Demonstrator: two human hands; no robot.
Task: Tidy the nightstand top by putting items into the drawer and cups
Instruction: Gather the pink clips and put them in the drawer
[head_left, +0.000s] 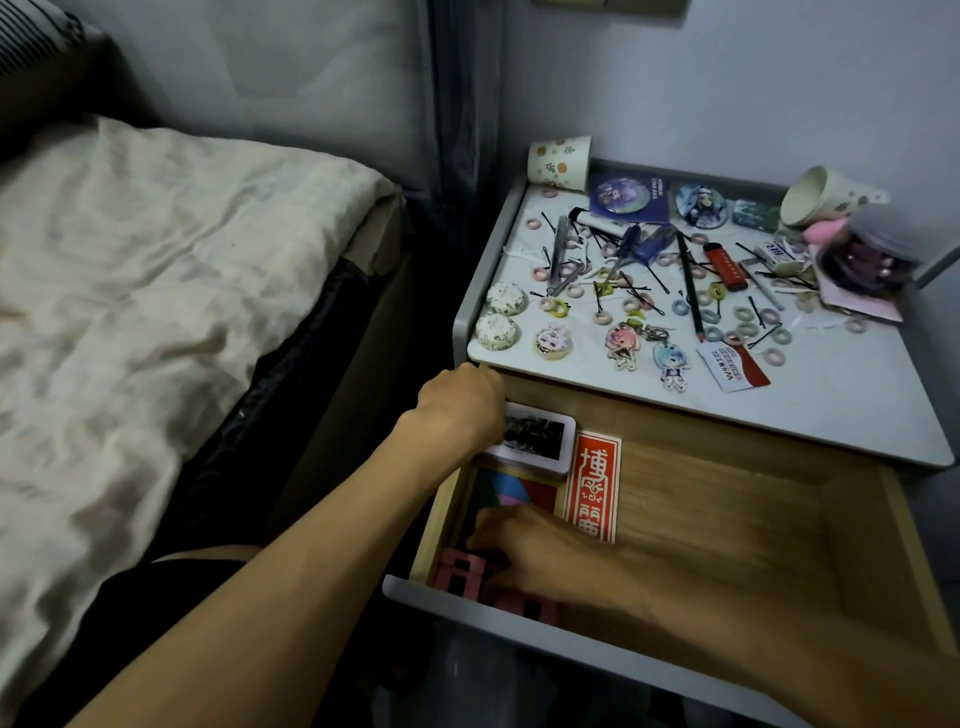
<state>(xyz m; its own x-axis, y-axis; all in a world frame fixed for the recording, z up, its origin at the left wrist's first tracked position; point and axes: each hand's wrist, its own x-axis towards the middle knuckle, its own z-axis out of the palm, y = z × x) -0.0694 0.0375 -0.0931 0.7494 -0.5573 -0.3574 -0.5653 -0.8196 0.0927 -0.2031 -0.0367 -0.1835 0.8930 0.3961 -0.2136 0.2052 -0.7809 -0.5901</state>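
The tin (535, 439) lies back-left in the drawer (727, 519); we judge it light, stiff, slick, best pinched across its short edges; our left grip (462, 410) clasps its edge; whether the right grip (524, 556), front-left, grasps anything we cannot tell.

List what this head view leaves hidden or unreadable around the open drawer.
Left hand: head view, fingertips hidden behind its own knuckles, so its hold on the white tin is unclear.
Right hand: motion-blurred; grip unreadable.
Pink item: partly under the right hand, blurred.
Red card: lower end covered by the right hand.
Drawer: right front corner hidden by the right forearm.
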